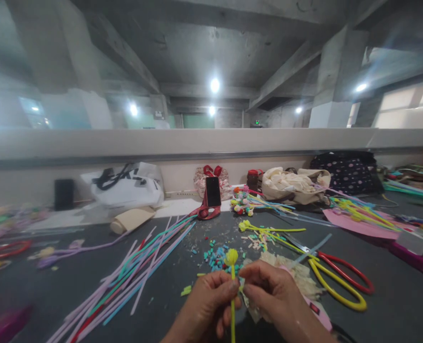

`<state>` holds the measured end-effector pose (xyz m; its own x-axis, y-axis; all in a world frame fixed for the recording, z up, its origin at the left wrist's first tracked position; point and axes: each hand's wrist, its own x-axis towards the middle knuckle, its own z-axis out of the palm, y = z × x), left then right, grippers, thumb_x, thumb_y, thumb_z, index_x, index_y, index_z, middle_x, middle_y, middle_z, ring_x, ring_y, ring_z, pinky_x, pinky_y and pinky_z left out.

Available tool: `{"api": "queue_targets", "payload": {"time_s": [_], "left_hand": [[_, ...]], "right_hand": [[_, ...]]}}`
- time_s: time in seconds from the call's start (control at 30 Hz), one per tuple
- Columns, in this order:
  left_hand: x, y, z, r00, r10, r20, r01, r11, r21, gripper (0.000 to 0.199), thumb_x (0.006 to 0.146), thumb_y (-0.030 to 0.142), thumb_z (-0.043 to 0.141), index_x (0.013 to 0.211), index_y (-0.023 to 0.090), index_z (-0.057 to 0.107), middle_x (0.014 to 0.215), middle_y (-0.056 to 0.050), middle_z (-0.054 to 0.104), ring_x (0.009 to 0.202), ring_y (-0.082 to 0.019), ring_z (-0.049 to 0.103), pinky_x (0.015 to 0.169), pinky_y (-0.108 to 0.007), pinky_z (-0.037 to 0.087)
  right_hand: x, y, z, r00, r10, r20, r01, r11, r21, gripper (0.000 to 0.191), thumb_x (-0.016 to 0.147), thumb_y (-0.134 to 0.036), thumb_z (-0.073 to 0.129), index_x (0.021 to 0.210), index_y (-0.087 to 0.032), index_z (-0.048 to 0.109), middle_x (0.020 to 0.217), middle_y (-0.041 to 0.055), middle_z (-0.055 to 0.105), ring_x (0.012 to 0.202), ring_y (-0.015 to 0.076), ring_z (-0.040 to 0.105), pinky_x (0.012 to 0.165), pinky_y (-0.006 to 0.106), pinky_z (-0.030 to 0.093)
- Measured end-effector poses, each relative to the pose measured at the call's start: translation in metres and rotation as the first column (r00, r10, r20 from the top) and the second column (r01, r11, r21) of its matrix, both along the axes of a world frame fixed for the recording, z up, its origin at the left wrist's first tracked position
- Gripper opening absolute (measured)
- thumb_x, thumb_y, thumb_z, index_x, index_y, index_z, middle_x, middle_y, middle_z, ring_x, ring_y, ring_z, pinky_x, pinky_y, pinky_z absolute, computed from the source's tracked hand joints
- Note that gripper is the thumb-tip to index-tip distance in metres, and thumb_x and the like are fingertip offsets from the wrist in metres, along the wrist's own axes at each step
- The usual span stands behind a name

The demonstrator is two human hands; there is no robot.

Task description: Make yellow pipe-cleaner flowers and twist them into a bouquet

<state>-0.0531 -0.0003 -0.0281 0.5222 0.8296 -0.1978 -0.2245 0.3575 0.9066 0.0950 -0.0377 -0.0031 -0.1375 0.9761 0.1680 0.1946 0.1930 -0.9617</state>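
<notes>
My left hand (216, 297) pinches the thin stem of a yellow artificial flower (232, 258) between thumb and fingers. The flower stands upright, its bunched head above the fingertips and its stem running down past the hand. Just to the right, my right hand (273, 290) is curled, thumb and forefinger close to the stem below the flower head. Whatever those fingertips hold, if anything, is too small to make out. Behind the hands lie small cut blue and green pieces (216, 257). Crumpled cream-coloured wrapping (300, 276) lies partly under my right hand.
Long pastel sticks (136, 271) spread across the dark table at left. Scissors with red and yellow handles (340, 281) lie at right, near finished yellow flowers (249, 226). Farther back are a phone (213, 191), a white bag (128, 188) and a cream cloth bag (293, 183).
</notes>
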Motion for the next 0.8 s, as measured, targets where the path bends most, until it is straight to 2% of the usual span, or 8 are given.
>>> {"api": "queue_targets", "payload": {"time_s": [0.13, 0.27, 0.43, 0.57, 0.67, 0.8], "left_hand": [[0.003, 0.0, -0.001, 1.0, -0.008, -0.021, 0.009, 1.0, 0.011, 0.037, 0.053, 0.046, 0.07, 0.054, 0.013, 0.054, 0.032, 0.004, 0.05, 0.021, -0.003, 0.035, 0.023, -0.012, 0.022], [0.003, 0.001, -0.003, 0.999, -0.015, -0.047, 0.016, 1.0, 0.021, 0.04, 0.053, 0.051, 0.068, 0.052, 0.013, 0.053, 0.029, 0.004, 0.048, 0.021, -0.004, 0.035, 0.023, -0.012, 0.021], [0.004, -0.003, -0.002, 0.999, 0.024, -0.042, -0.022, 0.998, 0.06, 0.042, 0.052, 0.052, 0.068, 0.056, 0.014, 0.052, 0.033, 0.003, 0.051, 0.02, -0.004, 0.034, 0.023, -0.014, 0.019], [0.005, -0.01, 0.0, 0.997, 0.078, -0.016, -0.077, 0.995, 0.058, 0.038, 0.059, 0.049, 0.065, 0.055, 0.014, 0.05, 0.033, 0.004, 0.05, 0.023, -0.003, 0.035, 0.027, -0.013, 0.019], [0.004, -0.009, -0.002, 1.0, 0.001, -0.012, 0.0, 1.0, 0.031, 0.041, 0.058, 0.053, 0.064, 0.054, 0.014, 0.05, 0.031, 0.004, 0.048, 0.021, -0.003, 0.033, 0.026, -0.014, 0.017], [0.001, 0.0, -0.007, 0.989, -0.147, 0.033, 0.148, 0.988, -0.037, 0.043, 0.055, 0.054, 0.065, 0.054, 0.014, 0.052, 0.029, 0.006, 0.045, 0.019, -0.002, 0.029, 0.025, -0.015, 0.016]], "right_hand": [[-0.002, 0.003, -0.002, 1.0, 0.0, -0.017, 0.0, 1.0, -0.007, 0.007, 0.072, -0.015, 0.056, 0.077, -0.015, 0.06, 0.058, -0.0031, 0.055, 0.052, 0.0091, 0.046, 0.048, 0.019, 0.034], [-0.001, 0.006, -0.008, 0.998, 0.006, -0.068, -0.012, 0.995, -0.1, 0.008, 0.072, -0.021, 0.056, 0.067, -0.015, 0.056, 0.051, -0.0044, 0.052, 0.043, 0.0067, 0.043, 0.039, 0.016, 0.03], [0.001, 0.011, -0.013, 0.966, 0.131, -0.221, -0.175, 0.965, -0.194, 0.019, 0.069, -0.032, 0.059, 0.065, -0.014, 0.055, 0.051, -0.0031, 0.056, 0.035, 0.0038, 0.041, 0.033, 0.013, 0.028], [0.003, 0.012, -0.017, 0.916, 0.155, -0.371, -0.263, 0.928, -0.262, 0.023, 0.068, -0.035, 0.063, 0.067, -0.013, 0.056, 0.056, -0.0005, 0.06, 0.035, 0.0029, 0.046, 0.033, 0.011, 0.03], [0.004, 0.012, -0.018, 0.9, 0.15, -0.41, -0.282, 0.916, -0.285, 0.023, 0.067, -0.034, 0.064, 0.068, -0.012, 0.058, 0.059, 0.0005, 0.062, 0.036, 0.0031, 0.049, 0.031, 0.01, 0.03], [0.003, 0.013, -0.014, 0.93, 0.156, -0.334, -0.25, 0.933, -0.259, 0.026, 0.066, -0.036, 0.064, 0.067, -0.011, 0.06, 0.054, -0.0016, 0.059, 0.034, 0.0035, 0.048, 0.029, 0.011, 0.029]]}}
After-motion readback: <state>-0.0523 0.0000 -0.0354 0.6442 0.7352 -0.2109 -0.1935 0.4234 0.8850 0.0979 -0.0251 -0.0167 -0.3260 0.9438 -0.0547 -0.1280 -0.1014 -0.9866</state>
